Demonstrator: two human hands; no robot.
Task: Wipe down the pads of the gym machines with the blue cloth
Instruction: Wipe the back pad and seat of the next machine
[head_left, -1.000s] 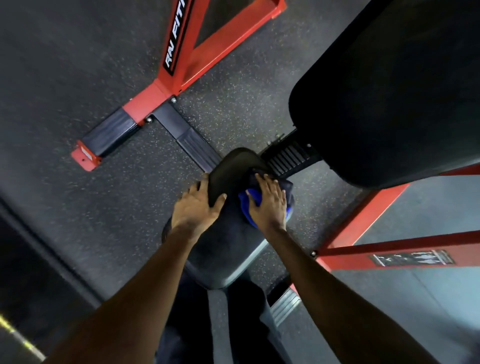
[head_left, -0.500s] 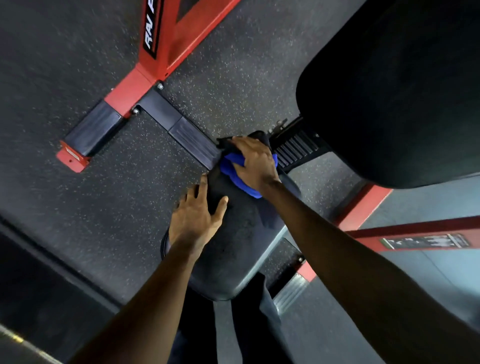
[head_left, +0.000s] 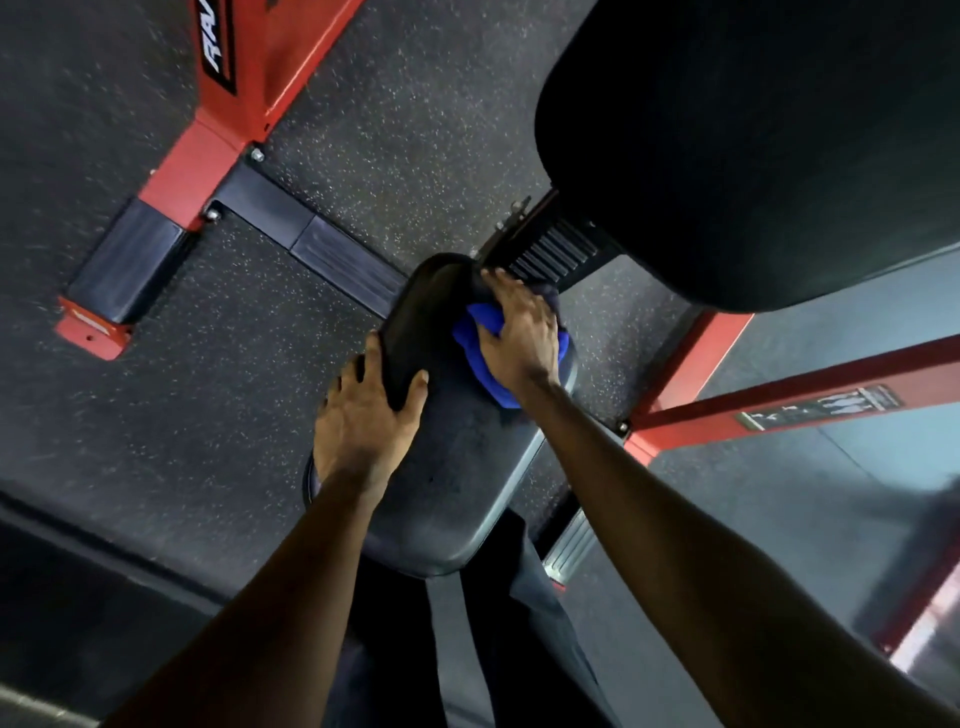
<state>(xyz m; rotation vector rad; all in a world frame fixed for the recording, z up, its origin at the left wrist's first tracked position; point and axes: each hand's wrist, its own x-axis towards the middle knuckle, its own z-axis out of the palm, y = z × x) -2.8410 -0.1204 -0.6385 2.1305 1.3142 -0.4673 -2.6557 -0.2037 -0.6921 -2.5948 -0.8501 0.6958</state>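
A black seat pad (head_left: 452, 483) of a red-framed gym machine lies below me, narrow end pointing away. My right hand (head_left: 519, 332) presses the bunched blue cloth (head_left: 475, 353) onto the pad's far right side, fingers spread flat over it. My left hand (head_left: 363, 415) holds the pad's left edge, thumb on top and fingers wrapped over the side. A large black back pad (head_left: 753, 145) looms at the upper right.
Red steel frame beams (head_left: 779, 405) run along the right, and a red post with black foot caps (head_left: 130, 254) sits on the speckled rubber floor at the left. A ribbed black adjuster (head_left: 550, 249) joins the two pads. My dark trousers show below the seat.
My right hand drew the cloth back from the pad's far tip toward the right side of the seat. The left hand kept its hold on the left edge.
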